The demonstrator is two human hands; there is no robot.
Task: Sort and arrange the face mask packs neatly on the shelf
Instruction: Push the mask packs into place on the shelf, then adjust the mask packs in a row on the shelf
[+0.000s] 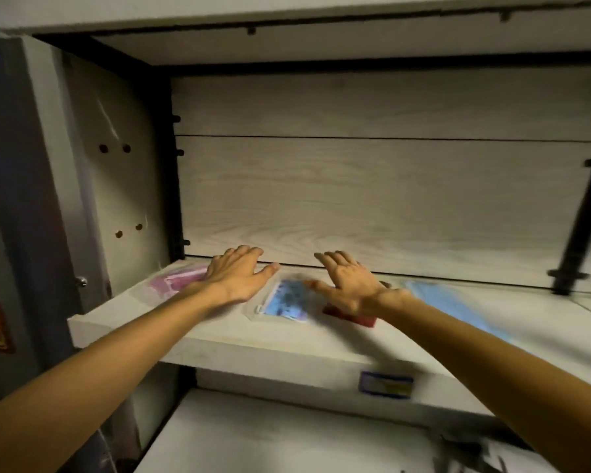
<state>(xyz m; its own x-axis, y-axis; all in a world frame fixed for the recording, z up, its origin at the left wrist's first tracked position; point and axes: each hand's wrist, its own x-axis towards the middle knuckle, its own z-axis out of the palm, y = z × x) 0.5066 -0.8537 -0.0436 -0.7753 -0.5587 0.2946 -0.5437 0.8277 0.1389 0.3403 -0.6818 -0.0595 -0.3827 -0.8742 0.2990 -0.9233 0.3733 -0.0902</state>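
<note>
Several face mask packs lie flat in a row on a pale wooden shelf (239,339). A pink pack (176,279) is at the left, a clear pack with a blue printed mask (285,302) in the middle, a red pack (358,319) partly hidden under my right wrist, and a light blue pack (437,298) at the right. My left hand (237,273) is spread flat, palm down, over the pink pack's right end. My right hand (347,281) is also flat with fingers spread, over the red pack and the edge of the printed pack. Neither hand grips anything.
The shelf has a wood-grain back panel (382,199) and a side wall (116,186) with drilled holes at the left. A label (386,384) is stuck on the shelf's front edge. A lower shelf (280,435) lies below, with dark objects at its right.
</note>
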